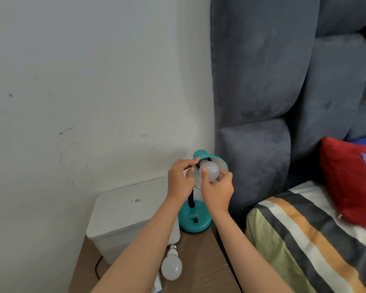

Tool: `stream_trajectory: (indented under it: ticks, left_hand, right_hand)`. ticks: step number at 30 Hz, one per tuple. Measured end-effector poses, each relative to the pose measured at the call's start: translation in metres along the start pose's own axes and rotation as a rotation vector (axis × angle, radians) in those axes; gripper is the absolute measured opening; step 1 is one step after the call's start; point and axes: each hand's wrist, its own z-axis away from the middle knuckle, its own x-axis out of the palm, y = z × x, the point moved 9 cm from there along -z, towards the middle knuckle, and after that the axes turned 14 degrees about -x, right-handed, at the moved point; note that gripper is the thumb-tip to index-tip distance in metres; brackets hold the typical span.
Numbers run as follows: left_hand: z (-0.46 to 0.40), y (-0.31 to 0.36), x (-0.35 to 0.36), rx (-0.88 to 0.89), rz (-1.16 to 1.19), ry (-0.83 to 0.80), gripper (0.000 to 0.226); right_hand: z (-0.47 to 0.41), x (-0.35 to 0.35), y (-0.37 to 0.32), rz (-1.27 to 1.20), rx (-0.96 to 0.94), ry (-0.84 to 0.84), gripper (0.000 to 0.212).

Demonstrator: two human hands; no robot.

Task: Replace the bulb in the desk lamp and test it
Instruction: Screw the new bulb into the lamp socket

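Observation:
A teal desk lamp stands on a wooden bedside table, its round base (195, 222) near the table's far right corner. The teal shade (216, 160) tilts toward me. A white bulb (210, 170) sits in the shade's socket. My right hand (217, 190) grips that bulb from below with thumb and fingers. My left hand (180, 179) holds the shade's left rim. A second white bulb (171, 266) lies loose on the table (201, 261), screw cap pointing away from me.
A white lidded plastic box (127, 216) takes up the table's left back, touching the wall. A black cord (97, 269) runs beside it. A grey padded headboard (262, 81) and a bed with a striped cover (304, 240) and red pillow (351, 182) lie to the right.

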Motion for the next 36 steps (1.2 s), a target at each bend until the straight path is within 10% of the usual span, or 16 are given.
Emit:
stream_trajectory:
  ticks: [36]
  left_hand:
    - [0.000,-0.001,0.000,0.000,0.003,-0.005,0.033]
  right_hand:
    - [0.002,0.005,-0.008,0.059,-0.136,-0.087,0.060]
